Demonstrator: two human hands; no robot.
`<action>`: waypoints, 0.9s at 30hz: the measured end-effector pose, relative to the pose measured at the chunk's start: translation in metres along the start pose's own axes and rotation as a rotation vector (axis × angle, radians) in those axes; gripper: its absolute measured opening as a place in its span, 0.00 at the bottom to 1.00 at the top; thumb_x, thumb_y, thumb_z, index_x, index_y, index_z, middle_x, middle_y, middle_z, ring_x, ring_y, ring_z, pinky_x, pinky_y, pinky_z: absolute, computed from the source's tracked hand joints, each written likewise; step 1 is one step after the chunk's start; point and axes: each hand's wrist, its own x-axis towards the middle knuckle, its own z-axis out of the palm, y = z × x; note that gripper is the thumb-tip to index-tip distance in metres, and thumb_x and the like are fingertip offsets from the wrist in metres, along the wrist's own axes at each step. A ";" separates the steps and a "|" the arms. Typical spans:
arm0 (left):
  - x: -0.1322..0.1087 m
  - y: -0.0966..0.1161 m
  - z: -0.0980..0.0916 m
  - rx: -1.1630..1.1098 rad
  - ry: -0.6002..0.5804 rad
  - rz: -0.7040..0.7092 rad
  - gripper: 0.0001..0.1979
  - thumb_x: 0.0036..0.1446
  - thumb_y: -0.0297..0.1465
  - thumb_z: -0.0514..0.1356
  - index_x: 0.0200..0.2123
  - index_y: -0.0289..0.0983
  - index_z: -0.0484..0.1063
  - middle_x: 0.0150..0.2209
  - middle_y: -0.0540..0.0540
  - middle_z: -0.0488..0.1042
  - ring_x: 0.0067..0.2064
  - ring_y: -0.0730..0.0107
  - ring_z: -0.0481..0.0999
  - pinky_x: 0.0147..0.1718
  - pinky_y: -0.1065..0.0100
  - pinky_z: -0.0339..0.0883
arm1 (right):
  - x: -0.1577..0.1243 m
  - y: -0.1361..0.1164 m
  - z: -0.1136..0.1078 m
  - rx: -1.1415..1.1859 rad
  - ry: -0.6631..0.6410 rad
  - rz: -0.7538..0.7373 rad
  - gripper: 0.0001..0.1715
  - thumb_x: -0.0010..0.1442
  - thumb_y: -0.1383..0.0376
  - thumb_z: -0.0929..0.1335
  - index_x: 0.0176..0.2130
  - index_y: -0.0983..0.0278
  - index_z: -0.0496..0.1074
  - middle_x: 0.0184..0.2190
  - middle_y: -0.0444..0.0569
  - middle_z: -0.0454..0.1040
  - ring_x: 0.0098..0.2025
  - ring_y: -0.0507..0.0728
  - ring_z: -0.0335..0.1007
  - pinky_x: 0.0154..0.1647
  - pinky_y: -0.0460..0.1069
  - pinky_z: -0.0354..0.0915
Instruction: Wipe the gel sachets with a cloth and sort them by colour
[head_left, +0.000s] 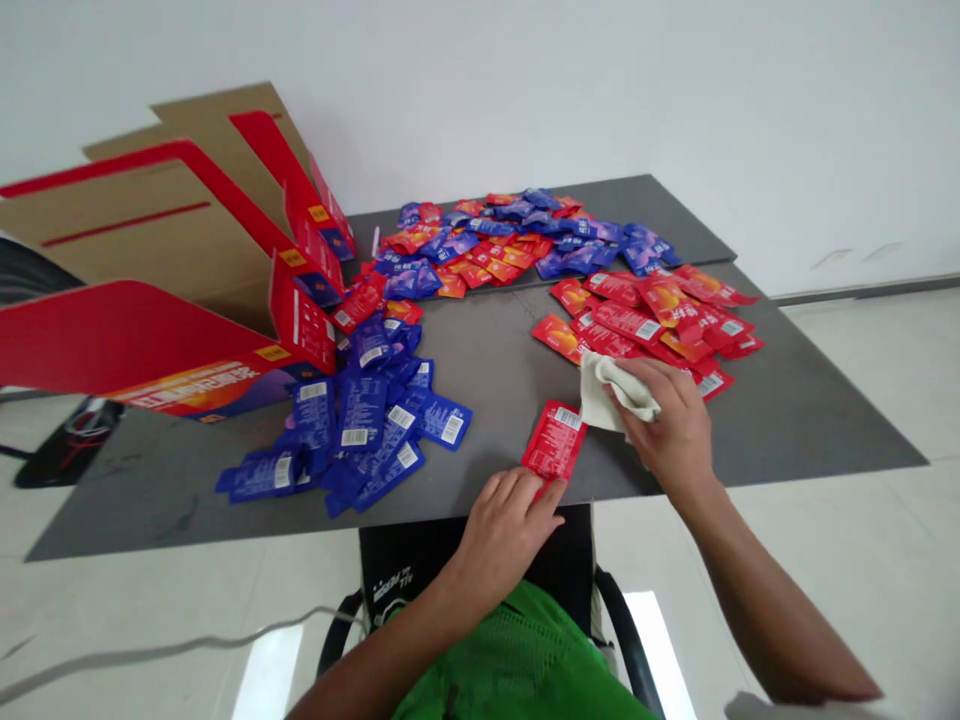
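A single red packet (555,441) lies flat near the front edge of the grey table (495,360). My left hand (504,530) pinches its lower edge, with the fingers closed on it. My right hand (670,420) is closed round a crumpled white cloth (611,395), which rests on the table just right of the packet's top corner. Behind the cloth lies a pile of red packets (656,315).
A heap of blue packets (352,420) lies at the front left. Mixed red, orange and blue packets (510,240) are spread across the back. A tipped red and brown cardboard box (165,280) stands at the left. A chair (405,580) is under me.
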 end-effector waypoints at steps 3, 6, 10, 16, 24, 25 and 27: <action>0.012 0.009 0.007 0.030 0.022 -0.073 0.33 0.66 0.38 0.71 0.69 0.37 0.67 0.63 0.33 0.75 0.64 0.47 0.77 0.59 0.49 0.76 | -0.025 -0.009 -0.016 0.025 0.116 0.125 0.22 0.70 0.57 0.73 0.61 0.56 0.76 0.55 0.54 0.81 0.56 0.66 0.78 0.60 0.64 0.72; 0.017 0.013 0.014 0.055 0.055 -0.097 0.35 0.67 0.40 0.70 0.71 0.38 0.64 0.69 0.31 0.71 0.67 0.44 0.75 0.62 0.47 0.75 | -0.050 -0.011 -0.025 0.074 0.123 0.268 0.20 0.69 0.54 0.73 0.57 0.57 0.78 0.52 0.55 0.82 0.54 0.67 0.79 0.59 0.65 0.73; 0.018 0.012 0.017 0.110 0.072 -0.097 0.35 0.66 0.44 0.71 0.69 0.36 0.67 0.67 0.32 0.74 0.64 0.45 0.78 0.61 0.49 0.77 | -0.072 -0.002 -0.025 0.139 0.136 0.456 0.23 0.67 0.50 0.73 0.55 0.58 0.80 0.52 0.55 0.81 0.52 0.68 0.80 0.56 0.64 0.74; 0.017 0.007 0.020 0.163 0.150 -0.041 0.35 0.60 0.48 0.74 0.63 0.32 0.74 0.57 0.35 0.81 0.56 0.51 0.83 0.55 0.57 0.81 | -0.082 0.012 -0.015 0.216 0.213 0.638 0.28 0.64 0.47 0.74 0.56 0.60 0.80 0.51 0.56 0.82 0.52 0.69 0.79 0.57 0.66 0.71; 0.009 -0.003 0.009 0.056 0.188 0.083 0.08 0.72 0.36 0.65 0.47 0.38 0.80 0.47 0.47 0.85 0.44 0.64 0.84 0.42 0.63 0.82 | -0.080 0.014 -0.014 0.255 0.219 0.612 0.28 0.64 0.47 0.74 0.56 0.59 0.80 0.52 0.56 0.82 0.53 0.68 0.79 0.58 0.64 0.71; 0.010 -0.005 0.006 0.059 0.159 0.095 0.08 0.73 0.35 0.64 0.48 0.39 0.80 0.48 0.48 0.85 0.45 0.64 0.83 0.42 0.63 0.82 | -0.079 0.014 -0.014 0.258 0.217 0.609 0.28 0.64 0.46 0.74 0.56 0.59 0.81 0.52 0.56 0.82 0.53 0.68 0.79 0.57 0.63 0.71; 0.013 -0.008 0.001 0.072 0.063 0.104 0.08 0.75 0.35 0.62 0.48 0.39 0.80 0.49 0.47 0.84 0.46 0.64 0.83 0.41 0.64 0.81 | -0.078 0.014 -0.014 0.261 0.211 0.604 0.29 0.64 0.46 0.74 0.56 0.60 0.81 0.52 0.57 0.81 0.52 0.68 0.79 0.57 0.62 0.71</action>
